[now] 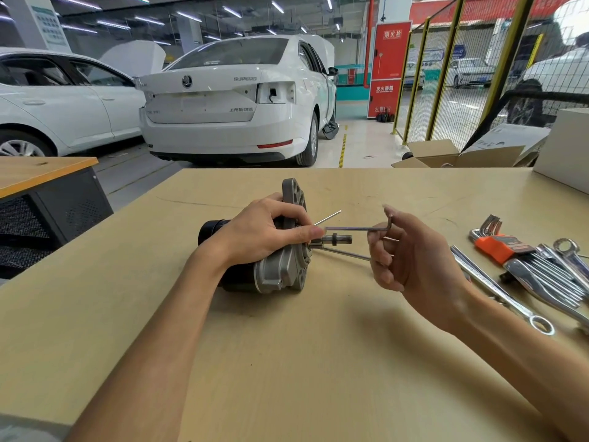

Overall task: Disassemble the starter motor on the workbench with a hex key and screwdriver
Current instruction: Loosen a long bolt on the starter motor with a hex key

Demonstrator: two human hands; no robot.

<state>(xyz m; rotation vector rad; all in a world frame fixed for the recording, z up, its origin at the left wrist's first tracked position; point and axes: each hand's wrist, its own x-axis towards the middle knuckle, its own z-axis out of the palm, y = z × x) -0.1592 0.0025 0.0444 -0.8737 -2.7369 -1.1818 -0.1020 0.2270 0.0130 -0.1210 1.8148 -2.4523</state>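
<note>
Gripping the starter motor (271, 269) from above, the left hand (261, 232) has its fingers curled over the flange end, with the thumb out toward the shaft (334, 240) that sticks out to the right. The right hand (411, 253) pinches the short bent end of a hex key (357, 229), and the long leg runs level to the left, its tip right at the left thumb by the face of the flange. Can't tell if the tip is actually seated in a bolt head, the thumb covers that spot.

The motor lies on its side around the middle of the tabletop (287, 362), black body pointing left, grey metal housing and round flange facing right. Two thin long bolts (345, 254) poke out of the flange, one angled up and one running low toward the right hand.

Over by the right edge of the tabletop there's a hex key set (506, 248) in an orange holder, with a bunch of shiny wrenches (497, 285) lying beside and partly under it. A cardboard box (452, 154) with open flaps sits just past the far edge, near the far right corner. White car (229, 100) parked behind the bench.
</note>
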